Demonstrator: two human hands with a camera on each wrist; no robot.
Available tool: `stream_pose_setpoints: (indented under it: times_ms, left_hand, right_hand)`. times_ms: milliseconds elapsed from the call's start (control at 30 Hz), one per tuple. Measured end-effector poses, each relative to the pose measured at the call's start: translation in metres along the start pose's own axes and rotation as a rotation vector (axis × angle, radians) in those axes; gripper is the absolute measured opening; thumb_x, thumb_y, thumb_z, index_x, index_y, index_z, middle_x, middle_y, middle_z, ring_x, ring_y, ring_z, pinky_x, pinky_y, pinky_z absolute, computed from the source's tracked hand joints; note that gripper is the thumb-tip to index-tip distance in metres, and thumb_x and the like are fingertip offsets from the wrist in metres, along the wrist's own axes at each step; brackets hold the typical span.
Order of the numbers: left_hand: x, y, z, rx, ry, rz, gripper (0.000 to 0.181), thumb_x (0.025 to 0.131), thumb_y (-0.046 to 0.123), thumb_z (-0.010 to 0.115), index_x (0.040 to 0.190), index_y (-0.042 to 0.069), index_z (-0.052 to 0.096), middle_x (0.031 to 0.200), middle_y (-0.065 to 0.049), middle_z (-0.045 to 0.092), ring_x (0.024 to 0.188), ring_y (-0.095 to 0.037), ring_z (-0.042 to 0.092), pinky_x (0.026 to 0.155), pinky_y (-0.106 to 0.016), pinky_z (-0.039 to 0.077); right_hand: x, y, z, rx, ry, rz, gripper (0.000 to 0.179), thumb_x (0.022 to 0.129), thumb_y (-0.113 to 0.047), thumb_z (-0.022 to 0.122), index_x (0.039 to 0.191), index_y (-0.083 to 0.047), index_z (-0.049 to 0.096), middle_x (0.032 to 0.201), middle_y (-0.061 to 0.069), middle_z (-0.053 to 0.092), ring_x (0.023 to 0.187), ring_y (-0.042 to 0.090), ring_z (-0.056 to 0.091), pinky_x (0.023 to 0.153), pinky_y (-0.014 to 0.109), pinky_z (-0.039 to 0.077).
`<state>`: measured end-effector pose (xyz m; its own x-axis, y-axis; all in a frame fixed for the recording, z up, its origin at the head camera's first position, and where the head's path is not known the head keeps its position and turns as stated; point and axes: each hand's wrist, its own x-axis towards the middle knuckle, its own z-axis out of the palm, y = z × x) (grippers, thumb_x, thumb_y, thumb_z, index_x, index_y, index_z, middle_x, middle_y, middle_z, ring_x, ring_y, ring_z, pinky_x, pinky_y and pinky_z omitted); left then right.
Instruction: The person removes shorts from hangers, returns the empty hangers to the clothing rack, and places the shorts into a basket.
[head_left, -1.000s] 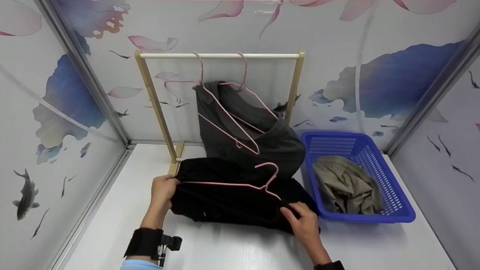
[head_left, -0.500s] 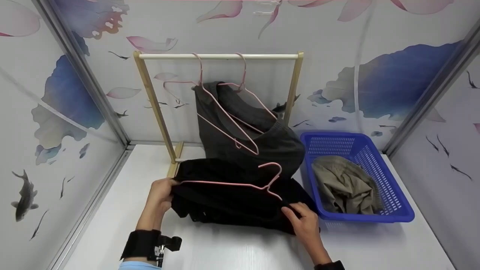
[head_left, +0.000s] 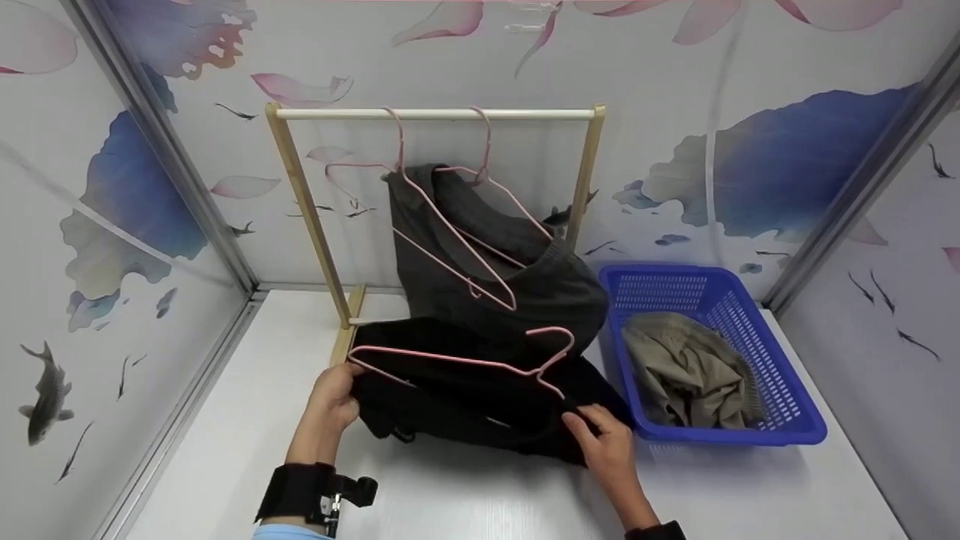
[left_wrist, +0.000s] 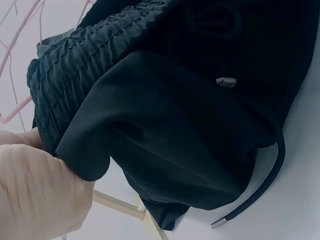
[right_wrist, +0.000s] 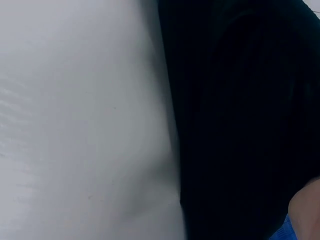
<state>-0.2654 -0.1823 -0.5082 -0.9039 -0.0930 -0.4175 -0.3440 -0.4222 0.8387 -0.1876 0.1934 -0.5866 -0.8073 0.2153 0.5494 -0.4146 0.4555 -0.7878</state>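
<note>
Black drawstring pants are held up over the white table, their waist opening facing up. A pink hanger lies across that opening; its left corner shows outside the fabric, and its right arm goes under the waistband by my right hand. My left hand grips the left end of the waistband, its fingertips partly hidden. My right hand pinches the right end, thumb in front. In the left wrist view, the gathered waistband and a metal-tipped cord show. The right wrist view has mostly dark fabric.
Behind the pants stands a rack with a white bar and wooden posts. Two pink hangers hang from it with a dark grey garment. At the right is a blue basket holding a khaki garment. Patterned walls enclose the table.
The hanger's left corner, earlier hidden at the waistband, now shows outside it with its lower bar. My left hand has dropped slightly and moved right, and the waist opening gapes wider. The right hand stays.
</note>
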Motion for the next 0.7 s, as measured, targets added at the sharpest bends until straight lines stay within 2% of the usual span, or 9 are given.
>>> stream_pose_setpoints:
  times_ms: [167,233,300,367,500,700]
  left_hand:
    - [-0.001,-0.005,-0.001,0.066,-0.005,0.013,0.011,0.099,-0.003,0.042,0.094,0.003,0.05,0.095,-0.004,0.053,0.082,-0.012,0.057,0.073,-0.022,0.053]
    - [-0.002,-0.006,-0.001,0.116,-0.023,0.019,0.012,0.1,-0.002,0.043,0.096,0.004,0.052,0.092,-0.003,0.055,0.082,-0.012,0.057,0.073,-0.023,0.052]
    - [-0.003,-0.007,-0.001,0.163,-0.052,0.025,0.014,0.102,0.0,0.042,0.103,0.002,0.055,0.096,-0.003,0.057,0.085,-0.012,0.059,0.075,-0.024,0.052]
    - [-0.004,-0.008,-0.002,0.214,-0.092,0.028,0.021,0.104,0.002,0.039,0.117,-0.003,0.055,0.105,-0.006,0.058,0.09,-0.012,0.059,0.078,-0.024,0.051]
    - [-0.003,-0.012,-0.005,0.261,-0.166,0.042,0.038,0.105,0.004,0.04,0.141,-0.009,0.045,0.122,-0.012,0.057,0.101,-0.013,0.059,0.085,-0.025,0.05]
    - [-0.001,-0.017,-0.006,0.271,-0.216,0.049,0.034,0.104,0.003,0.045,0.136,-0.008,0.047,0.118,-0.011,0.061,0.102,-0.016,0.062,0.087,-0.03,0.051]
  right_hand:
    - [0.0,-0.002,0.0,-0.001,0.0,-0.029,0.009,0.082,0.011,0.079,0.084,0.002,0.076,0.081,0.01,0.072,0.078,0.009,0.065,0.076,0.01,0.047]
    - [0.0,0.0,-0.001,0.002,-0.01,-0.031,0.009,0.083,0.008,0.079,0.084,0.0,0.077,0.082,0.008,0.073,0.079,0.009,0.065,0.076,0.011,0.048]
    - [0.0,0.003,-0.002,0.013,-0.018,-0.016,0.01,0.083,0.006,0.08,0.085,-0.004,0.078,0.083,0.004,0.073,0.08,0.007,0.065,0.076,0.012,0.048]
    - [0.0,0.006,-0.003,0.026,-0.025,0.008,0.012,0.084,0.005,0.08,0.085,-0.007,0.078,0.083,0.002,0.073,0.079,0.005,0.065,0.074,0.012,0.048]
    - [0.001,0.007,-0.003,0.02,-0.02,0.033,0.014,0.084,0.006,0.079,0.085,-0.008,0.078,0.082,0.002,0.072,0.078,0.004,0.064,0.073,0.013,0.048]
    - [0.003,-0.014,-0.005,0.031,-0.015,0.042,0.01,0.085,0.009,0.077,0.084,0.0,0.076,0.08,0.008,0.071,0.077,0.006,0.064,0.074,0.011,0.047]
